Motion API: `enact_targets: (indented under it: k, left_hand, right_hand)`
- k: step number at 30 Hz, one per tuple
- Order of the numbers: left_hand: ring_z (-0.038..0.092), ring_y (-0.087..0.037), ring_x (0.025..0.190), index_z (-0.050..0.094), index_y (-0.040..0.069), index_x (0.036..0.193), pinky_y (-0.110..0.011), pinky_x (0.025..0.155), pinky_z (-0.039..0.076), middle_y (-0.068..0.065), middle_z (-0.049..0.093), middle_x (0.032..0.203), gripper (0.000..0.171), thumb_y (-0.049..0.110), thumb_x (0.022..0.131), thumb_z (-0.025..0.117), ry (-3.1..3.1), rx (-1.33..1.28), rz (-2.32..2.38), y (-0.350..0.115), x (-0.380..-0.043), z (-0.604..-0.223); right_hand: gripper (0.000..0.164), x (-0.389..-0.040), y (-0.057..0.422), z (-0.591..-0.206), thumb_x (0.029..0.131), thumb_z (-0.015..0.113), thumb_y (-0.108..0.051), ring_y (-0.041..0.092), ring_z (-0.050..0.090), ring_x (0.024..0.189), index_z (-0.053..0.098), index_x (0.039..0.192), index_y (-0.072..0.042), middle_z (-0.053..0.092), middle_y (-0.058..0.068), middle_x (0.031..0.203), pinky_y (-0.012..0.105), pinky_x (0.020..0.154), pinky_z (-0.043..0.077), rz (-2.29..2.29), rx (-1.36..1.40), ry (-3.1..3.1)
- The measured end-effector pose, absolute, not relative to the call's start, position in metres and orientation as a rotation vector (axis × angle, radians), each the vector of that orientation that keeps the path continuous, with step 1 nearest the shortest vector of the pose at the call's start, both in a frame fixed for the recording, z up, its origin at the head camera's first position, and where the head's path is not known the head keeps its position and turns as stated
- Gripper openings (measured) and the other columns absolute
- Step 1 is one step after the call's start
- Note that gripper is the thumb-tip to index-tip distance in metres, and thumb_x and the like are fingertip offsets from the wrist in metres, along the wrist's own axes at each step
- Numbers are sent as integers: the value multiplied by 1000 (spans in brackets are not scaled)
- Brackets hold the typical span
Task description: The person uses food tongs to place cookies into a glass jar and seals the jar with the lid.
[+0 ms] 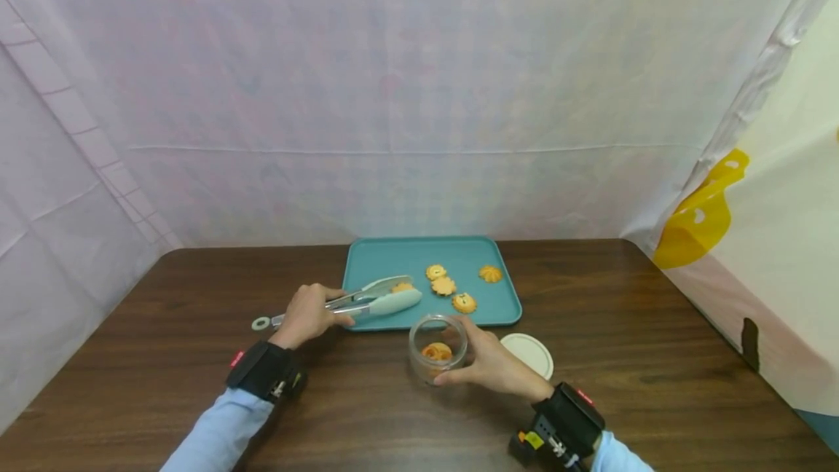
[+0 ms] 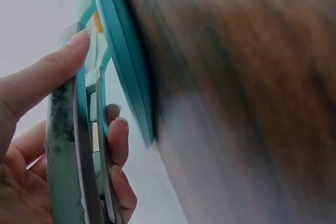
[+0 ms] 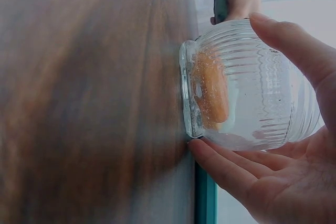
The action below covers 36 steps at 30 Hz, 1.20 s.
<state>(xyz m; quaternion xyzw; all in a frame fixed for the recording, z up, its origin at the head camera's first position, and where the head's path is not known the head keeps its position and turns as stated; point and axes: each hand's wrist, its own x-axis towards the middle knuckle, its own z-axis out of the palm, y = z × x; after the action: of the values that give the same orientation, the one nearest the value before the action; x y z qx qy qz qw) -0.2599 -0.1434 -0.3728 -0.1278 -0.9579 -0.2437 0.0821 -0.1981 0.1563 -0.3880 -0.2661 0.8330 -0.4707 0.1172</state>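
Note:
My left hand (image 1: pixel 311 313) grips a pair of metal tongs (image 1: pixel 397 302) with pale green tips. They reach over the left part of a teal tray (image 1: pixel 419 248), one tip on either side of a small golden cookie (image 1: pixel 403 287). In the left wrist view, thumb and fingers wrap the tongs' two arms (image 2: pixel 63 150). With fingers and thumb around its side, my right hand (image 1: pixel 488 361) holds a ribbed clear glass jar (image 1: pixel 418 370) upright on the table, just in front of the tray. Through the glass, cookies (image 3: pixel 212 87) show at the jar's bottom.
Several more cookies (image 1: pixel 465 303) lie on the tray's middle and right, among them a ridged one (image 1: pixel 490 274). A round cream lid (image 1: pixel 529 355) lies on the brown wooden table (image 1: pixel 655 355) beside my right hand. Pale cloth (image 1: pixel 393 93) hangs behind the table.

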Motion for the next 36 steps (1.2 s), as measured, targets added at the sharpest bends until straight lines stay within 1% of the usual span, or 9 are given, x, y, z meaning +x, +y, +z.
enact_targets:
  k: [6,10,14,16,18,23,28,33,36]
  left_hand:
    - [41,-12,56,67,2,104,-23,51,34,-10,66,78,54,27,59,82,-2828,-455,-828,-146,-255,-371]
    - [34,-10,49,65,1,106,-21,47,28,-5,64,67,55,28,61,80,-2816,-496,-902,-149,-251,-368]
    - [18,-8,44,64,0,109,-21,43,20,-1,48,45,55,28,64,79,-2801,-554,-966,-151,-244,-363]
    - [11,-8,45,63,1,110,-21,43,17,0,38,39,54,27,65,78,-2792,-588,-993,-152,-241,-360]
    - [9,-8,45,63,2,111,-21,43,16,0,34,39,53,26,66,77,-2781,-623,-1014,-154,-238,-357]
    - [16,-6,44,62,2,111,-22,44,20,0,46,47,52,28,67,76,-2753,-697,-1035,-157,-233,-351]
    - [26,-5,46,63,4,111,-21,45,26,-3,61,64,53,31,67,75,-2735,-774,-1042,-158,-231,-348]
    - [33,-3,48,63,6,112,-23,49,31,-11,67,90,55,35,67,74,-2703,-865,-1045,-158,-227,-347]
    - [37,-2,49,63,7,112,-25,52,33,-12,66,98,54,35,67,74,-2688,-904,-1037,-156,-224,-346]
  right_hand:
    - [80,-196,154,-384,74,73,-22,31,48,112,25,136,-6,49,21,122,25,79,48,-1368,-771,2450]
    - [79,-196,154,-385,74,73,-22,30,49,112,26,135,-6,50,21,121,24,79,48,-1359,-775,2463]
    - [79,-196,154,-386,74,72,-24,27,49,112,26,136,-9,50,19,122,23,79,47,-1350,-773,2469]
    - [79,-194,153,-382,74,72,-23,29,49,112,26,136,-7,49,20,123,25,79,47,-1359,-771,2459]
    - [78,-190,152,-376,74,72,-21,31,49,111,26,135,-4,48,22,122,26,79,48,-1366,-773,2451]
    - [77,-180,147,-358,75,72,-19,35,48,110,27,134,2,48,26,121,26,79,48,-1364,-775,2446]
    - [76,-179,147,-356,75,72,-19,35,49,110,28,133,2,48,26,121,27,79,48,-1361,-775,2450]
    - [79,-190,151,-375,74,73,-25,29,52,107,27,135,-5,50,20,122,28,77,48,-1338,-782,2482]
    - [81,-195,155,-385,74,72,-31,25,53,106,26,136,-8,49,16,124,27,77,48,-1313,-786,2497]
